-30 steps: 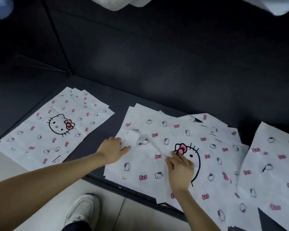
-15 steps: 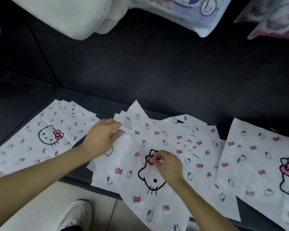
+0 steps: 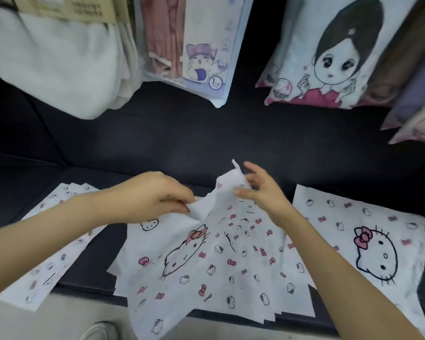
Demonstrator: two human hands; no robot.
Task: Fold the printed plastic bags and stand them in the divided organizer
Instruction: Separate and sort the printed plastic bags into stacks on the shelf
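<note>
top bag (image 3: 182, 253) now lifted, left grip (image 3: 155, 195) pinching it, right grip (image 3: 263, 192) spread, pillow (image 3: 329, 57) behind.

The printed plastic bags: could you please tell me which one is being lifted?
The top bag of the middle pile: the left hand pinches its raised far edge; the side piles lie flat.

Left grip (image 3: 155, 195) and right grip (image 3: 263, 192): bare hands. Left forearm (image 3: 47, 231) and right forearm (image 3: 341, 271) bare right out to the frame edge. Left nail tips read dark red, blurred. Bottom edge: one white shoe (image 3: 101, 331), rounded toe, cropped by the frame.
</note>
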